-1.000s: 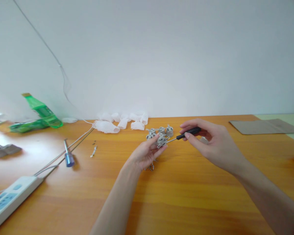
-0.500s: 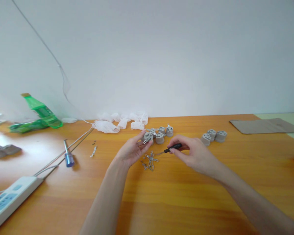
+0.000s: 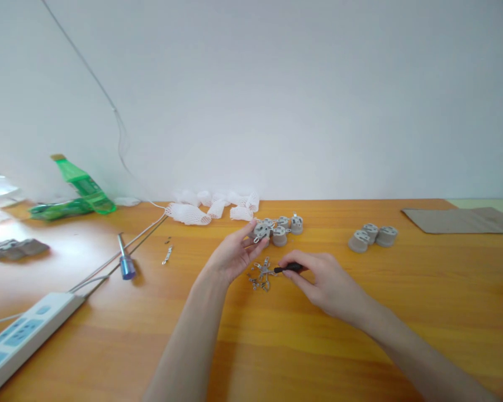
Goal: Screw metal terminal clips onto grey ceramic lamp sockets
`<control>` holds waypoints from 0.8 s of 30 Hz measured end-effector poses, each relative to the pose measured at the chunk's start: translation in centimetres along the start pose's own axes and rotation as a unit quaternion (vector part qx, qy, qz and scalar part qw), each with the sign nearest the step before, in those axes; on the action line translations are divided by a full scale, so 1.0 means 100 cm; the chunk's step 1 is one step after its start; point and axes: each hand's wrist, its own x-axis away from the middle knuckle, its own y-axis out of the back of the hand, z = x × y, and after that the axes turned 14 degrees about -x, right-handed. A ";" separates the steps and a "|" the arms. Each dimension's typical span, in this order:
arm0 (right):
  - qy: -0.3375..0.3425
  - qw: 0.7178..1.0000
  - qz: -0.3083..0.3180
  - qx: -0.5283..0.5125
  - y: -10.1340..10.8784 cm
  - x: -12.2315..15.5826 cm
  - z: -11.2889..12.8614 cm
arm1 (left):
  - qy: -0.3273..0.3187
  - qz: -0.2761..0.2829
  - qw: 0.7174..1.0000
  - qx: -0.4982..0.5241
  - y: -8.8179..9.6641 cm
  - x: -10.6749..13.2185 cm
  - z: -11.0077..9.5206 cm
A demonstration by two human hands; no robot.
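Observation:
My left hand is closed on a small grey lamp socket, held just above the wooden table. My right hand grips a small black-handled screwdriver, whose tip points left into a little heap of metal clips and screws on the table. Several more grey sockets sit just behind my left hand.
Three grey sockets stand to the right. White foam netting lies by the wall. A blue-handled screwdriver, a white power strip with cables, a green bottle and a brown cardboard sheet are also on the table.
My right hand came down and left with the screwdriver, from the socket to the heap of metal parts. My left hand lowered slightly with a socket in it. The camera shifted a little.

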 end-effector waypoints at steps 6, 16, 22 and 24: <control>0.023 0.999 -0.034 -0.012 0.003 -0.001 0.004 | -0.001 -0.002 1.000 -0.002 -0.001 0.001 0.000; 0.056 0.985 -0.157 -0.050 0.045 -0.002 0.031 | 0.046 0.020 0.998 0.045 -0.008 0.001 0.004; 0.001 0.997 -0.075 -0.032 0.064 0.000 0.033 | 0.071 0.031 0.995 0.055 -0.013 -0.005 0.015; -0.044 0.999 0.010 -0.016 0.066 0.002 0.033 | 0.068 0.026 0.996 0.046 -0.014 -0.006 0.017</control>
